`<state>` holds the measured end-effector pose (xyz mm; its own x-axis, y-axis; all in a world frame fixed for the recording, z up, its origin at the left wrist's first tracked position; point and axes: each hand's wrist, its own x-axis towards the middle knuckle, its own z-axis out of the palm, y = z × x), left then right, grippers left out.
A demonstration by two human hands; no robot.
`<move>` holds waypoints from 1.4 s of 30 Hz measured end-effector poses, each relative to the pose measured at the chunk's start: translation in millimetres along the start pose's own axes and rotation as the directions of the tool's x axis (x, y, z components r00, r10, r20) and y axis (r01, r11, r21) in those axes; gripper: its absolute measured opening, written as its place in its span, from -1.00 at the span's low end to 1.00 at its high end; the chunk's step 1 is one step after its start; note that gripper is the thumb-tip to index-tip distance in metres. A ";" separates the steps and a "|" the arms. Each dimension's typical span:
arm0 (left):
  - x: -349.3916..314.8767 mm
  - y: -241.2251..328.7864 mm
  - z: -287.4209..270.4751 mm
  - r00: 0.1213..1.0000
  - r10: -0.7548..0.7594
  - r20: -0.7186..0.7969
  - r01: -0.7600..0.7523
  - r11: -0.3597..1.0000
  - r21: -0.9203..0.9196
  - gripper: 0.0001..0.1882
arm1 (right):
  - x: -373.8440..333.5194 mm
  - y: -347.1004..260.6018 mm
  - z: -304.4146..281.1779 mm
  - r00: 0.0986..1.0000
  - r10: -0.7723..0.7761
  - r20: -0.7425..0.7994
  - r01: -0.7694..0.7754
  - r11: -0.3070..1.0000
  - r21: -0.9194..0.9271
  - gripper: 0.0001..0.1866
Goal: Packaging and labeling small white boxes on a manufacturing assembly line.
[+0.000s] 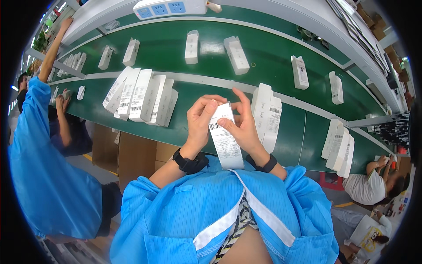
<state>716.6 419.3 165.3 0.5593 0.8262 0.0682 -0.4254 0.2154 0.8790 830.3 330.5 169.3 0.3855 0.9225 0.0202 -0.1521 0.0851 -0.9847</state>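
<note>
Between my two hands, close to my chest, is a narrow white box (227, 143) with a barcode and printed text on the side facing me. My left hand (202, 116) grips its upper left edge, thumb near the top. My right hand (244, 125) holds the right side, its thumb lying across the printed face and its index finger raised. Left of my hands, a row of similar white boxes (143, 99) leans together on the green worktable (187, 94). Just right of my right hand, more white boxes (266, 116) stand in a group.
Single white boxes (191, 47) sit spaced along a green conveyor (167, 46) behind a pale rail. A power strip (171, 8) hangs above. Another stack of boxes (338, 147) stands at the right. A person in blue (52, 163) is at my left; an open carton (136, 152) stands below the table.
</note>
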 end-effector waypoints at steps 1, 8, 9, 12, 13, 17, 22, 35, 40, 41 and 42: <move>-2.0 0.9 -3.5 1.000 -0.007 -0.024 0.007 1.000 -0.011 -0.76 | 0.4 3.2 3.9 1.000 0.006 0.007 -0.006 1.000 0.001 -0.04; -21.2 12.2 -28.0 0.997 -0.040 -0.065 0.044 0.997 0.066 -0.67 | 6.7 16.6 18.2 0.992 0.040 0.118 -0.043 0.999 0.023 -0.04; -25.9 13.0 -29.3 0.998 0.042 -0.043 -0.035 0.987 0.157 -0.70 | 7.5 17.8 18.7 0.991 0.045 0.128 -0.053 0.997 0.057 -0.05; -39.0 21.1 -33.5 0.994 0.110 -0.009 -0.098 0.920 0.379 -0.72 | 7.6 13.9 19.7 0.982 0.099 0.158 -0.109 0.992 0.057 -0.09; -44.7 22.3 -37.0 0.997 0.081 0.008 -0.075 0.865 0.497 -0.71 | 5.9 19.6 12.9 0.982 0.100 0.159 -0.111 0.992 0.056 -0.09; -105.6 20.6 -106.6 0.833 0.133 -0.536 0.169 0.862 0.477 -0.69 | 2.9 65.7 -54.2 0.979 -0.053 -0.198 -0.036 0.906 -0.421 -0.23; -192.8 16.7 -189.9 0.688 0.453 -0.567 0.471 0.316 0.824 -0.56 | -33.7 142.4 -193.0 0.829 -0.111 -0.548 -0.398 0.571 -0.718 -0.26; -7.8 -42.3 60.2 0.962 -0.219 -0.165 0.241 0.963 0.122 -0.24 | -57.3 24.8 -94.4 0.982 -0.185 -0.045 0.133 0.836 -0.532 -0.81; 2.5 -48.4 63.2 0.986 -0.164 -0.017 0.164 0.971 0.173 -0.30 | -38.7 30.4 -76.0 0.977 -0.200 0.068 0.212 0.928 -0.307 -0.28; 3.3 -46.8 60.6 0.986 -0.167 0.004 0.165 0.976 0.145 -0.32 | -37.9 28.8 -77.4 0.977 -0.192 0.091 0.210 0.935 -0.285 -0.17; 2.1 -42.0 59.7 0.986 -0.170 0.006 0.167 0.975 0.146 -0.32 | -34.9 19.6 -74.8 0.991 -0.131 0.037 0.135 0.977 -0.167 -0.03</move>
<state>778.1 381.0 156.7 0.6275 0.7746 -0.0790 -0.2179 0.2721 0.9373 881.9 271.9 136.3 0.3676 0.9169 0.1551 0.0556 0.1448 -0.9879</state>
